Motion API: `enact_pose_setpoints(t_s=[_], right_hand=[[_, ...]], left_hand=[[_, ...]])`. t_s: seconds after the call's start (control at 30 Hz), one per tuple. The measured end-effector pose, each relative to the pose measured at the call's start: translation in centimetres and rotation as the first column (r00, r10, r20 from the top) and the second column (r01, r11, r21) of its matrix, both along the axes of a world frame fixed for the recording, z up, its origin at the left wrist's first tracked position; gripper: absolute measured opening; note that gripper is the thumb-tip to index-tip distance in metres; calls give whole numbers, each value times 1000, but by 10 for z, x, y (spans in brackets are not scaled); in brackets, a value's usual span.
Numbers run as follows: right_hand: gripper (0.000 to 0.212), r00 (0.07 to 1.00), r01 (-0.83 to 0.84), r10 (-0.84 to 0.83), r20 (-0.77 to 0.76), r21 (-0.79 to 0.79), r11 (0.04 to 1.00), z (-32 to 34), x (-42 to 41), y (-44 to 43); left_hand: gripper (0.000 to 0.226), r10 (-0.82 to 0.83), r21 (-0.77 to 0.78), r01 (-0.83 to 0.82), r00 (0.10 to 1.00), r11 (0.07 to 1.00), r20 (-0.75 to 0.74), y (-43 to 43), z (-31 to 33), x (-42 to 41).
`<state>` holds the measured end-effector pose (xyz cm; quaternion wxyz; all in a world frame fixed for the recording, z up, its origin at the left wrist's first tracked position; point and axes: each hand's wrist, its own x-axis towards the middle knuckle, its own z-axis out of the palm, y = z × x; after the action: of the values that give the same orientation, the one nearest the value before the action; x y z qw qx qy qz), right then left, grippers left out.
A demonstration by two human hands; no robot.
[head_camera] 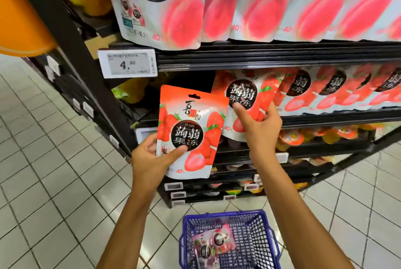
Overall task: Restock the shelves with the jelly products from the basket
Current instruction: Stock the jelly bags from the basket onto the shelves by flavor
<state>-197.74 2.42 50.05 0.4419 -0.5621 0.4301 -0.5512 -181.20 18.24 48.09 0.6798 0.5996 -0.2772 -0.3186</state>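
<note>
While the shelf (325, 120) carried its strawberry row along the front edge, the basket (186, 221) below held more pouches (213, 242). Judged light, limp, slick (pinch a bottom corner). Left hand (149, 158) pinched the near pouch (191, 121) by its lower-left corner, off the shelf's left end; right hand (260, 129) gripped the far pouch (240, 95) by its bottom edge at the row.

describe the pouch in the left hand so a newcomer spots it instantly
Find the black shelf unit and its white 4.90 price tag. Just below and right of it, the left hand holds a red strawberry pouch. Unlike the similar pouch in the right hand, tilted against the shelf row, this one is nearly upright, clear of the shelves, hang hole showing.
</note>
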Motion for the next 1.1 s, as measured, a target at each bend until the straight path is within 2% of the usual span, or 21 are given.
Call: enact_pose_setpoints(t_s=[0.13, 0.3, 0.37, 0.57, 0.63, 0.7, 0.8, 0.93, 1.1], right_hand=[[32, 999, 26, -26, 45, -8, 1000, 3, 15, -9], [47, 999, 24, -25, -32, -20, 999, 0, 23, -18], [61, 994, 27, -32, -101, -50, 998, 1, 27, -18], [52, 955, -84, 55, -291, -89, 992, -3, 24, -28], [44, 937, -96, 46, -345, -130, 987, -5, 15, -26], [46, 929, -74, 5, -369, -175, 982, -7, 5, -22], [61, 925, -28, -26, -378, -137, 990, -8, -3, -18], [64, 893, -18, -44, -448, -133, 991, -11, -6, -14], [65, 914, 28, -51, -403, -64, 998, -16, 3, -17]], left_hand=[[40, 6, 0, -6, 1000, 1000, -11, -1, 1, 0], [39, 6, -1, -6, 1000, 1000, -9, 0, 1, -1], [41, 12, 0, -12, 1000, 1000, -15, 0, 0, -2], [42, 14, 15, -14, 1000, 1000, -3, -3, -2, -7], [42, 22, 18, -22, 1000, 1000, 0, -4, -3, -7], [44, 26, 18, -26, 1000, 999, -5, -5, -3, -7], [44, 34, 9, -34, 999, 999, -22, -8, -3, -7], [41, 49, 2, -49, 998, 999, -34, -11, -6, -9], [42, 52, 19, -51, 998, 999, -41, -13, -7, -10]])
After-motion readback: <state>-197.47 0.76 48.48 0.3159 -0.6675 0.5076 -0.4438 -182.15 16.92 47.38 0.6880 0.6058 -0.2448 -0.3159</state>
